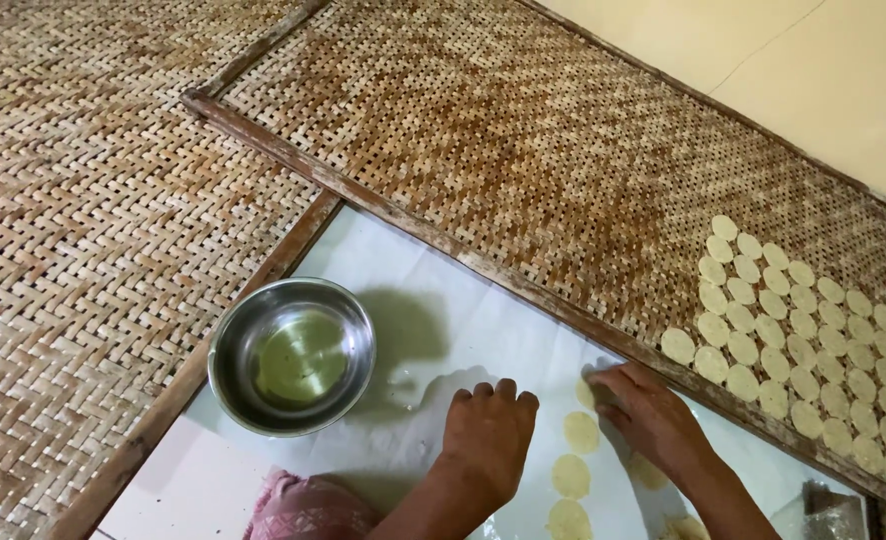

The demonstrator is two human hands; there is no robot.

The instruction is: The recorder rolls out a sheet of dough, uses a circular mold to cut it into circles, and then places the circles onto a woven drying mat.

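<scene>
Dough discs near me: three thin pale rounds (580,432) lie in a line on the white sheet (413,300), between my two hands, at the near right.
Right hand: my right hand (653,415) lies flat over one more round, fingers stretched and pointing left, fingertips at its edge; it grips nothing that I can see.
Left hand: my left hand (490,432) rests on the sheet with fingers curled under, knuckles up; it holds nothing.
Risk, tearing: I think a round so thin can tear or fold if I lift it from one edge only.
Steel bowl (293,355): it stands left on the sheet, with a little pale liquid inside.
Risk, spilling: my left elbow could push the bowl.
Woven bamboo tray (523,150): far side, wooden frame; many rounds (803,340) lie in close rows at its right end.
Risk, sticking: rounds laid touching may stick together.
</scene>
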